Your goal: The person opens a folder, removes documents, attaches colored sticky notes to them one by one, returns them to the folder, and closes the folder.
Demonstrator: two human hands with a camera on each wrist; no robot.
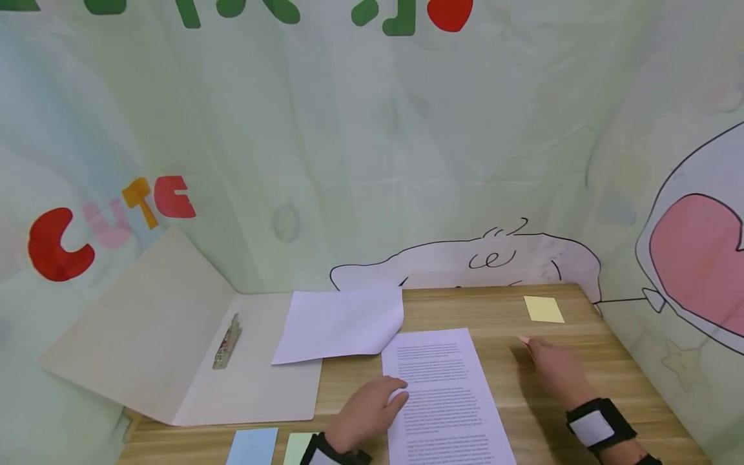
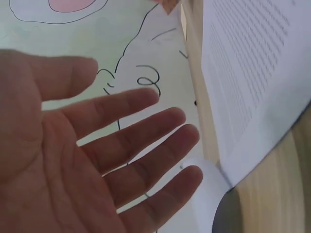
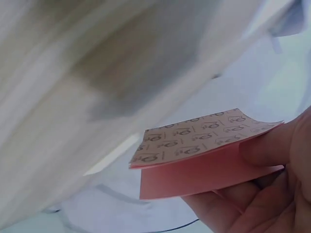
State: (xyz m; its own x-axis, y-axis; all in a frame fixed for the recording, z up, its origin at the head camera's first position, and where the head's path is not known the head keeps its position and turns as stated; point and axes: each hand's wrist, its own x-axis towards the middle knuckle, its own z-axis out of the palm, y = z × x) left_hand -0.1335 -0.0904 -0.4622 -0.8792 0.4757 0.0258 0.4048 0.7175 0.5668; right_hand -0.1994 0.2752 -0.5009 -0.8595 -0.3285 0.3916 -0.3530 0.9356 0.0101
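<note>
My right hand (image 1: 558, 371) pinches a small pad of pink sticky notes (image 3: 194, 177) over the right side of the table. In the right wrist view the pad's printed backing (image 3: 189, 138) shows, with the pink sheets fanned apart beneath it and my thumb pressing at one edge. My left hand (image 1: 369, 410) hovers at the left edge of a sheet of printed text (image 1: 442, 387), its fingers spread and relaxed, holding nothing. Ahead of the right hand, a yellow sticky note pad (image 1: 543, 309) lies near the back right corner.
An open file folder (image 1: 261, 397) with a metal clip (image 1: 227, 342) stands at the left, its cover leaning on the curtain. A white sheet (image 1: 340, 326) overlaps folder and table. Blue notes (image 1: 252, 447) and green notes (image 1: 298, 444) lie at the front. Printed curtains (image 1: 407, 161) enclose the table (image 1: 488, 310).
</note>
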